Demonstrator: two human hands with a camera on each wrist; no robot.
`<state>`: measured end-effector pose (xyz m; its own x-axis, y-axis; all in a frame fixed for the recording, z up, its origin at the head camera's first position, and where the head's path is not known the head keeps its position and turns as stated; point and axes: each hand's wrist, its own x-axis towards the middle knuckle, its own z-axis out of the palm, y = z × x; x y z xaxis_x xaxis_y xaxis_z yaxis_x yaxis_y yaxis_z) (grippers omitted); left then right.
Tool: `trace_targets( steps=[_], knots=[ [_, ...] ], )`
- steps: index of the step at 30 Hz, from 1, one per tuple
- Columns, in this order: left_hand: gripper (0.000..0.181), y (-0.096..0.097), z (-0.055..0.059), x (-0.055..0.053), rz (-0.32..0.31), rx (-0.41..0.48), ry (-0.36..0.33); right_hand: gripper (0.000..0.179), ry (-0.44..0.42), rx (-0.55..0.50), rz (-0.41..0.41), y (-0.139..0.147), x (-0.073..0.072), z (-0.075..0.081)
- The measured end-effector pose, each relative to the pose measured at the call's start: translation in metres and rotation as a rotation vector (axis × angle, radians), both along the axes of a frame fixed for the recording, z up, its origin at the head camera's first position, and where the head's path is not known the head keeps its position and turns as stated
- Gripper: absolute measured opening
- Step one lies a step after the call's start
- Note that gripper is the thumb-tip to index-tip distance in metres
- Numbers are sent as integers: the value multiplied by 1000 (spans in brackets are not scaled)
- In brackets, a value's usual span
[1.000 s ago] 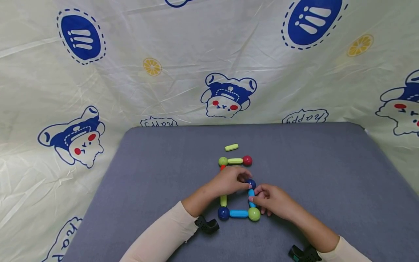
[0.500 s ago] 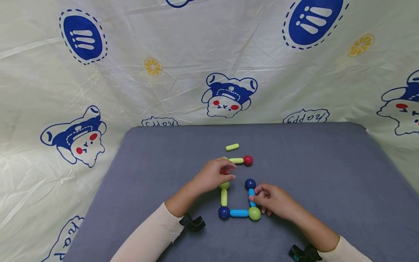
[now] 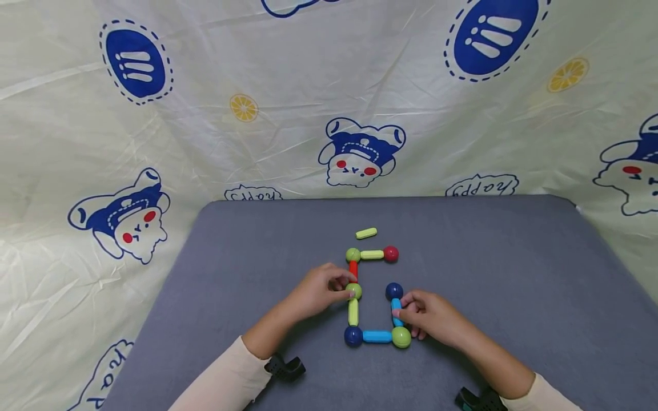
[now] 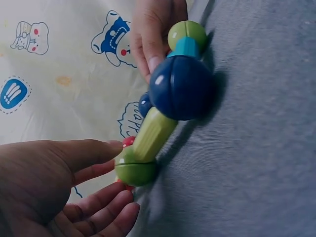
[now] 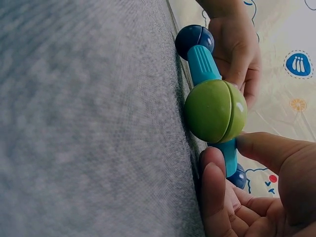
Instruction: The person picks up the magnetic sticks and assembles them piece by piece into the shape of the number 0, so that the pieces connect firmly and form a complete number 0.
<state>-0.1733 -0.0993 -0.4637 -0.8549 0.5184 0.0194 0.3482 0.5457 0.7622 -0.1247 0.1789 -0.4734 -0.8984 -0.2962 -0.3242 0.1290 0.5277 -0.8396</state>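
Toy building balls and sticks are joined into an open-sided figure on the grey table. My left hand [image 3: 321,290] has its thumb and fingers about the middle green ball [image 3: 353,291], between a red stick [image 3: 353,270] and a yellow-green stick [image 3: 353,313]. My right hand [image 3: 429,315] pinches the upright light-blue stick [image 5: 230,157] between thumb and fingers. A dark blue ball [image 3: 394,291] tops that stick, and a green ball [image 5: 212,109] is at its near end. Another light-blue stick [image 3: 377,337] links this green ball to the near-left dark blue ball [image 4: 181,88].
Farther back, a green ball [image 3: 353,254], a yellow-green stick [image 3: 372,254] and a red ball [image 3: 390,254] form the top row. One loose yellow-green stick [image 3: 366,233] lies beyond it. A printed curtain [image 3: 288,137] hangs behind the table [image 3: 488,251].
My left hand has left the dark blue ball on the right and moved left, then slightly nearer, to the middle green ball. My right hand stays at the light-blue stick.
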Motion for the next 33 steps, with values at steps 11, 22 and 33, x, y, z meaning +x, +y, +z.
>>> trace_targets(
  steps=[11,22,33],
  knots=[
    [27,-1,-10,3,18,34,-77,46,-19,-12,-25,0,0,2],
    [26,-1,-17,2,20,76,-90,36,153,95,-74,8,-13,13],
    [26,-3,-20,3,30,131,-107,34,302,87,-37,1,-59,36]
  ],
)
